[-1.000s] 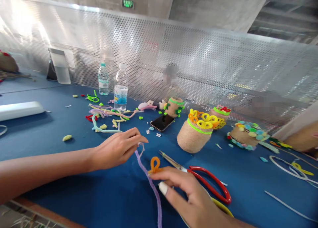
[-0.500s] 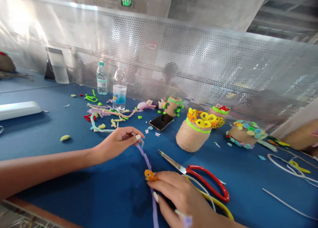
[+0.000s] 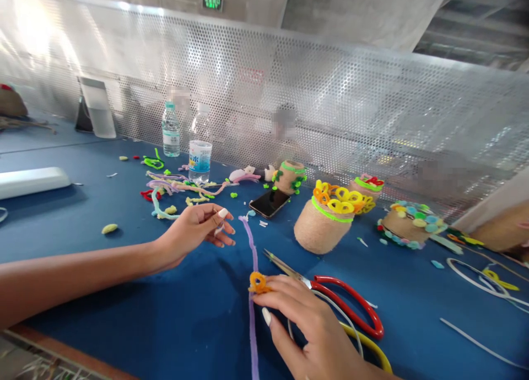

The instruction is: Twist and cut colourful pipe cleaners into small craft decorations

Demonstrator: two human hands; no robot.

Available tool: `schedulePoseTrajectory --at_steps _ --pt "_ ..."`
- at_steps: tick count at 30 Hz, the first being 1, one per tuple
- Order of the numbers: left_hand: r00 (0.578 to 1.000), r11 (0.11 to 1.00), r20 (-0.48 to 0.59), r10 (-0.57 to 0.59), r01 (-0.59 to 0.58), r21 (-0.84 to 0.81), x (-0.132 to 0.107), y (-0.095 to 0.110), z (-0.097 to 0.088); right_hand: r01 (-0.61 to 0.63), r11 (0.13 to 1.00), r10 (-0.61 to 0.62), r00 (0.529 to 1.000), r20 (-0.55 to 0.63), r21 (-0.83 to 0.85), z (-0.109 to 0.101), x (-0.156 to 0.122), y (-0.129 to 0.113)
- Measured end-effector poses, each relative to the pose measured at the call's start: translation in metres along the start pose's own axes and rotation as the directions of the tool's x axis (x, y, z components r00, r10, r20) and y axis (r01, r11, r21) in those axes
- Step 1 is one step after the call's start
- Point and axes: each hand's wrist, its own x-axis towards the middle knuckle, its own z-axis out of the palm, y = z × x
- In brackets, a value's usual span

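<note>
My left hand (image 3: 194, 231) hovers over the blue table (image 3: 74, 225) with its fingers loosely curled. A thin pale bit shows between them, too small to name. Just right of that hand, a lilac pipe cleaner (image 3: 252, 269) lies straight on the table. My right hand (image 3: 309, 325) pinches a small orange pipe cleaner loop (image 3: 258, 283) at the thumb side, over the lilac stem. Behind that hand lie red-handled scissors (image 3: 347, 305) with their blades pointing left, and a yellow cord (image 3: 367, 341) curves under the handles.
Yarn-wrapped pots decorated with pipe cleaners, one (image 3: 320, 223) nearest, stand along the far right. A phone (image 3: 269, 203) lies beyond the hands. Loose pipe cleaner scraps (image 3: 177, 187), two plastic bottles (image 3: 200, 154) and a white bar (image 3: 33, 181) sit to the left, before a perforated metal screen (image 3: 289, 93).
My left hand has drawn back up and left, off the top of the lilac pipe cleaner, which now lies straighter. The orange loop shows more fully at my right fingertips.
</note>
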Motion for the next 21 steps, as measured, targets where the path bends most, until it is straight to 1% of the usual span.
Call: schedulePoseTrajectory --at_steps 4,6,10,12,15,19,21 --pt "0.999 0.998 -0.02 0.048 -0.048 0.044 -0.0016 0.0005 -0.0012 -0.03 0.999 0.029 0.999 0.039 0.022 -0.0013 0.0013 -0.0019" --pt "0.999 0.998 -0.009 0.044 -0.043 0.05 -0.0032 0.0026 -0.001 -0.047 0.999 0.046 0.998 0.046 0.023 -0.0016 0.0017 -0.002" --pt "0.999 1.0 0.037 0.01 -0.009 -0.012 -0.0055 0.0063 0.0004 -0.05 0.998 0.049 0.998 0.035 0.029 -0.0008 0.0015 -0.0015" --pt "0.997 0.999 0.071 0.029 -0.027 -0.028 -0.0048 0.0056 0.0005 -0.064 0.998 0.063 0.997 0.041 0.023 0.0001 0.0012 -0.0019" --pt "0.992 0.997 0.105 0.073 -0.073 -0.007 -0.0021 0.0018 -0.0008 -0.087 0.996 0.087 0.995 0.044 0.007 0.0011 0.0005 -0.003" --pt "0.994 0.997 0.084 0.072 -0.074 0.016 0.0003 -0.0019 -0.0035 -0.098 0.995 0.098 0.994 0.046 -0.005 0.0013 -0.0012 -0.003" --pt "0.994 0.997 0.08 0.069 -0.072 0.036 0.0007 -0.0028 -0.0037 -0.079 0.997 0.08 0.996 0.043 -0.014 0.0006 -0.0018 -0.003"
